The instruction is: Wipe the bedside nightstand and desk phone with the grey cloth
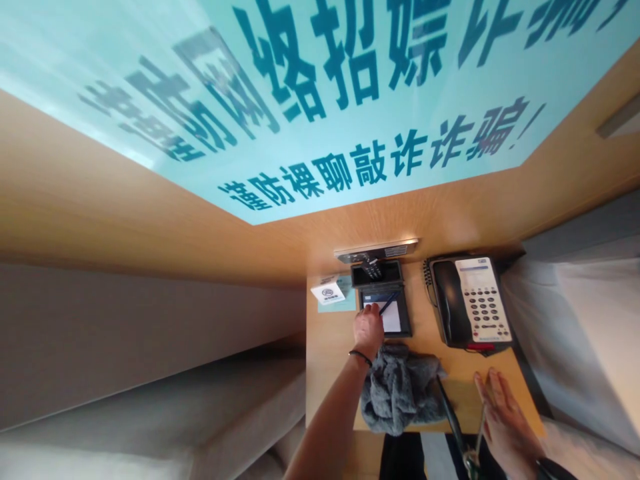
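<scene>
My left hand (pixel 369 330), with a dark band at its wrist, is over the left side of a small notepad (pixel 392 319) in a black holder (pixel 406 331). Its fingers are curled together at the lower end of a blue pen (pixel 389 303), which slants up to the right across the pad. Below this hand a crumpled grey towel (pixel 400 390) lies on the wooden tabletop. My right hand (pixel 507 413) rests at the table's right front edge, fingers stretched out, with nothing visible in it. A dark strap or cord (pixel 453 413) hangs between the towel and this hand.
A corded desk telephone (pixel 483 303) stands on the right of the table (pixel 325 347). A remote control (pixel 373 267) sits in the holder's rear compartment. At left is a folded white card (pixel 327 292). A wall panel (pixel 375 251) and a large turquoise sign (pixel 300 180) are behind. Pale bedding (pixel 585 320) borders the right.
</scene>
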Demonstrator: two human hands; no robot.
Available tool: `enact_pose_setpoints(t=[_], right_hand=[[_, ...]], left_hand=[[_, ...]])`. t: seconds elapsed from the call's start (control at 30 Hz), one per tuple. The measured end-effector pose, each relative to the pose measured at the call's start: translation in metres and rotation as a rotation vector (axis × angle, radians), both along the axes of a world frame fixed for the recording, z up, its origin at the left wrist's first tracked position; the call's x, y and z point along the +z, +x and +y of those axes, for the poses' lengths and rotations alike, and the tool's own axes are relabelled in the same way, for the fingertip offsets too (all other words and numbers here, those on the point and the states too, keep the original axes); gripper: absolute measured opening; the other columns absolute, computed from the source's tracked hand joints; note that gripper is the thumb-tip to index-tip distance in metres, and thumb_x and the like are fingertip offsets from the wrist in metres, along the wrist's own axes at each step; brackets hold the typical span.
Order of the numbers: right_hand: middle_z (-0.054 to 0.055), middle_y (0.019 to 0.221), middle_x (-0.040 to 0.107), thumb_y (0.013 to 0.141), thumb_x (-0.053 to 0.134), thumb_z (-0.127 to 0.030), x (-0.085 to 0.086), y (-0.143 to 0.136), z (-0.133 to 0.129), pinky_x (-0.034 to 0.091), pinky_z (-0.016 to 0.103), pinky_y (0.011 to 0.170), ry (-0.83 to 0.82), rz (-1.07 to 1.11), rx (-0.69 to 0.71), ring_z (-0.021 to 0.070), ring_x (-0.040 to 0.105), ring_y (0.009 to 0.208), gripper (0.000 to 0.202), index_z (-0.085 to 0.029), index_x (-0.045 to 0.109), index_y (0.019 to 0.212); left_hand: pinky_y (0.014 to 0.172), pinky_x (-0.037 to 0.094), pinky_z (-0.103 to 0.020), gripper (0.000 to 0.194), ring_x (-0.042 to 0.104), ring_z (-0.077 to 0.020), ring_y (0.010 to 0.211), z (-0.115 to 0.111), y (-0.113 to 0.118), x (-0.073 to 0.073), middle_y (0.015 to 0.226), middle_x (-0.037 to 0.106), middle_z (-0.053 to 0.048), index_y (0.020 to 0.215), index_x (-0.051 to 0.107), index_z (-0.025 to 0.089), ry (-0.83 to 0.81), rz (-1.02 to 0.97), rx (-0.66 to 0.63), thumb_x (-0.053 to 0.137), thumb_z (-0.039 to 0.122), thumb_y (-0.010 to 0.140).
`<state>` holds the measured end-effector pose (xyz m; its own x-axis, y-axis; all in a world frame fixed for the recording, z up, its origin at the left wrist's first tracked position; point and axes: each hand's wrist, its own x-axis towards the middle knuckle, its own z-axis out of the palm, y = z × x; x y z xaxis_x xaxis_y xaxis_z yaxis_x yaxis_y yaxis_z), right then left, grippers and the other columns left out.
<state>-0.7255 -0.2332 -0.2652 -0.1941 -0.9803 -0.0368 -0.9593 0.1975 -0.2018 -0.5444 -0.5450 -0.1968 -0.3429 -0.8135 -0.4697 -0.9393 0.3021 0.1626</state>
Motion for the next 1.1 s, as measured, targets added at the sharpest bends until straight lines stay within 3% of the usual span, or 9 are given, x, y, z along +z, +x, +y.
enact_pose_setpoints(t=[0.43, 0.67, 0.9, 1.0, 1.1], right_hand=[[0.021, 0.156, 0.004, 0.08, 0.041, -0.015, 0.003, 0.006, -0.003, 0.039, 0.06, 0.101, -0.024, -0.007, -0.034, 0.0448, 0.018, 0.139, 0.083, -0.017, -0.002, 0.151], [0.019, 0.157, -0.005, 0.069, 0.055, -0.03, -0.009, -0.003, 0.003, 0.043, 0.06, 0.098, -0.002, -0.004, 0.022, 0.05, 0.025, 0.135, 0.101, -0.018, -0.004, 0.151], [0.02, 0.157, -0.004, 0.075, 0.044, -0.012, 0.006, 0.005, -0.004, 0.036, 0.064, 0.103, -0.035, -0.024, -0.014, 0.0471, 0.015, 0.139, 0.09, -0.017, -0.006, 0.151], [0.017, 0.158, -0.003, 0.074, 0.045, -0.016, 0.002, 0.004, -0.002, 0.039, 0.066, 0.1, -0.081, -0.062, -0.005, 0.0472, 0.015, 0.139, 0.092, -0.02, -0.004, 0.151], [0.014, 0.158, -0.002, 0.071, 0.046, -0.02, -0.006, 0.001, 0.001, 0.043, 0.066, 0.094, -0.115, -0.102, -0.005, 0.0469, 0.015, 0.139, 0.094, -0.024, -0.001, 0.152]], left_hand=[[0.079, 0.047, -0.027, 0.021, 0.062, -0.0189, 0.097, 0.001, 0.004, -0.003, 0.111, 0.06, -0.009, 0.104, 0.06, 0.017, 0.029, 0.033, 0.032, 0.043, 0.018, 0.092], [0.079, 0.047, -0.027, 0.023, 0.063, -0.0189, 0.095, 0.003, 0.005, -0.003, 0.107, 0.063, -0.008, 0.104, 0.062, 0.017, 0.039, 0.061, 0.027, 0.042, 0.017, 0.092], [0.081, 0.048, -0.027, 0.021, 0.063, -0.0178, 0.094, 0.008, 0.006, -0.004, 0.108, 0.064, -0.008, 0.106, 0.061, 0.019, 0.032, 0.111, 0.039, 0.047, 0.017, 0.091], [0.084, 0.047, -0.027, 0.021, 0.061, -0.0177, 0.096, 0.008, 0.015, -0.002, 0.109, 0.063, -0.007, 0.108, 0.06, 0.02, -0.011, 0.139, 0.084, 0.047, 0.019, 0.091], [0.089, 0.046, -0.028, 0.022, 0.059, -0.0188, 0.1, 0.005, 0.04, 0.004, 0.104, 0.064, -0.007, 0.102, 0.062, 0.019, -0.079, 0.143, 0.167, 0.043, 0.013, 0.09]])
